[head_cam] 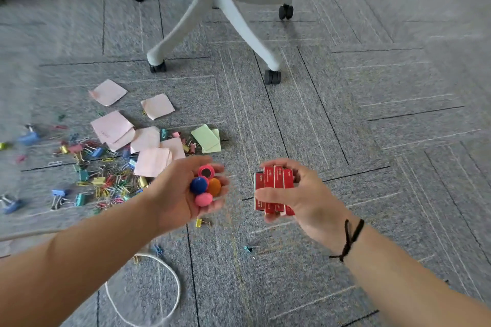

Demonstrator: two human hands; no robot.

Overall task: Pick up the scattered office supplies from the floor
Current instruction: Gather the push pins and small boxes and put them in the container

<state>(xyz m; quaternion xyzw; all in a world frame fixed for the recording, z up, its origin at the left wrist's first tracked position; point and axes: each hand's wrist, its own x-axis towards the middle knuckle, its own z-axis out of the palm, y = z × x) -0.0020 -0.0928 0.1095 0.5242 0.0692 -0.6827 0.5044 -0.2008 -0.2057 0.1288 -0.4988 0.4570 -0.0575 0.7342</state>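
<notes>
My left hand [180,194] is cupped palm up around several round magnets [206,186] in pink, blue and orange. My right hand [300,194] grips a stack of small red staple boxes [275,188] between thumb and fingers. Both hands hover above the grey carpet. To the left on the floor lie pink sticky notes [117,127], green sticky notes [208,138], a heap of coloured paper clips [111,180] and several binder clips [79,199]. A yellow binder clip [202,222] lies just under my left hand.
An office chair base [212,8] with black castors stands at the top centre. A loop of white cord [159,292] lies on the carpet near my left forearm. A teal clip [249,249] lies between my arms.
</notes>
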